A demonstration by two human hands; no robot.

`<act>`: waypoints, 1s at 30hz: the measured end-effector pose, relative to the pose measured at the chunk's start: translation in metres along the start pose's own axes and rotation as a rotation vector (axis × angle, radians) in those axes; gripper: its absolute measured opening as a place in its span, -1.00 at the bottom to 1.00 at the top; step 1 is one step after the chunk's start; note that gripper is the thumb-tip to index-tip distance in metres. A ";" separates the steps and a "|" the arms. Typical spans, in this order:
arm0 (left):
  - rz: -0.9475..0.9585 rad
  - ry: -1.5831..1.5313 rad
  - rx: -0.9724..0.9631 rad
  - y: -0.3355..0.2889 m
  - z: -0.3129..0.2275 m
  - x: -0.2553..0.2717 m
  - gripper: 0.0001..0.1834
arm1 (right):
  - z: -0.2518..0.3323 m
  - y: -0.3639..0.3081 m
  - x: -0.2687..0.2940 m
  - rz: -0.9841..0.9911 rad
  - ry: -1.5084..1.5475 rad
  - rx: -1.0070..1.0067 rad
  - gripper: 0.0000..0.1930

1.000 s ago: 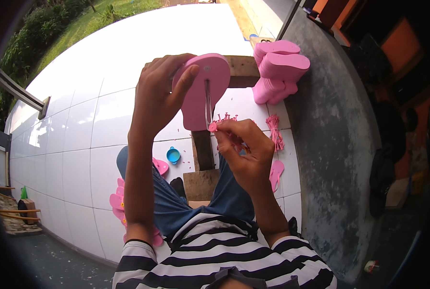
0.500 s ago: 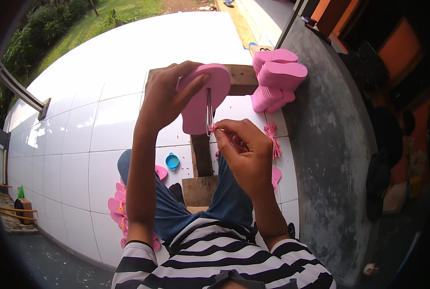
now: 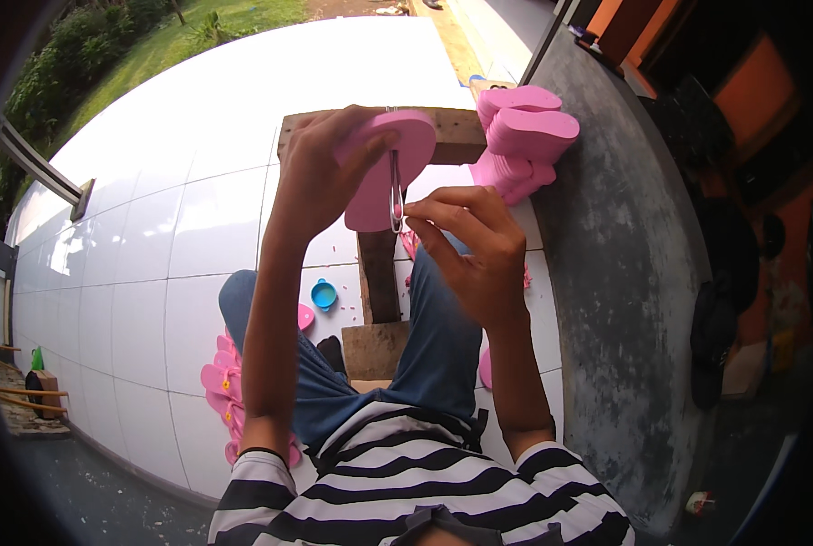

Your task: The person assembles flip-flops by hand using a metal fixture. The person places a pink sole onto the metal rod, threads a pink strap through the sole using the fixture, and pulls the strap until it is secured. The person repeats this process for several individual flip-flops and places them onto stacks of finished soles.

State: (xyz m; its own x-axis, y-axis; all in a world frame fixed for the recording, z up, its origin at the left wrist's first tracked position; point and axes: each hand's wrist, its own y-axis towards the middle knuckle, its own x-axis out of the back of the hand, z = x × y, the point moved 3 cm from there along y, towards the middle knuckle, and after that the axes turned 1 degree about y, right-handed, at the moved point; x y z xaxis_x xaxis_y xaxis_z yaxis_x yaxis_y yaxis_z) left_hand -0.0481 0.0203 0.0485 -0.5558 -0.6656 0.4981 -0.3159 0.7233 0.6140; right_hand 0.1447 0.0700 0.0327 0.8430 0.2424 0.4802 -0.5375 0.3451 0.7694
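My left hand (image 3: 329,155) grips a pink flip-flop sole (image 3: 411,146) by its edge, thumb on the face turned to me and fingers behind. A thin metal wire loop (image 3: 395,182) sticks through the sole, its rounded end pointing down toward me. Inside that end sits a small pink strap tip (image 3: 397,210). My right hand (image 3: 479,246) is closed beside the loop, its fingertips pinching at the strap tip. Pink strap (image 3: 410,243) strands show just under those fingers; whether they join the tip is hidden.
A wooden stand (image 3: 461,132) rises beyond my knees. Stacked pink soles (image 3: 534,132) rest at its right end. On the tiles are a small blue bowl (image 3: 324,294) and pink scraps. Flip-flops with straps (image 3: 223,378) are heaped by my left leg.
My right hand has risen slightly and turned, staying at the loop's end. The pink tip now sits within the loop. The sole is tilted more, its lower end higher.
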 end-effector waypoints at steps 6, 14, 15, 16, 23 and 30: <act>-0.073 -0.186 0.056 -0.046 -0.026 -0.005 -0.77 | -0.029 0.000 -0.028 -0.048 0.707 -0.377 -0.64; -0.175 -0.229 0.098 -0.067 -0.040 -0.012 -0.75 | -0.010 -0.010 -0.053 -0.114 1.100 -0.452 -0.78; -0.199 -0.219 0.112 -0.074 -0.042 -0.015 -0.75 | -0.005 -0.014 -0.054 -0.147 1.122 -0.446 -0.79; -0.220 -0.212 0.157 -0.079 -0.042 -0.016 -0.76 | -0.003 -0.020 -0.052 -0.133 1.082 -0.554 -0.79; -0.338 -0.384 0.335 -0.093 -0.048 -0.025 -0.77 | 0.005 -0.028 -0.049 -0.219 0.908 -0.519 -0.76; -0.119 -0.332 0.072 -0.066 -0.048 -0.015 -0.76 | -0.005 -0.002 -0.023 -0.060 0.691 -0.368 -0.56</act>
State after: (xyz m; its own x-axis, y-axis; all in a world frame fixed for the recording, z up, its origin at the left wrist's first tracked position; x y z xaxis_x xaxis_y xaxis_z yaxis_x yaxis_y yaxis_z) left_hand 0.0182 -0.0261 0.0295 -0.7280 -0.6580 0.1923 -0.4398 0.6634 0.6054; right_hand 0.1258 0.0685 0.0177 0.7316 0.6814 -0.0221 -0.5653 0.6244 0.5390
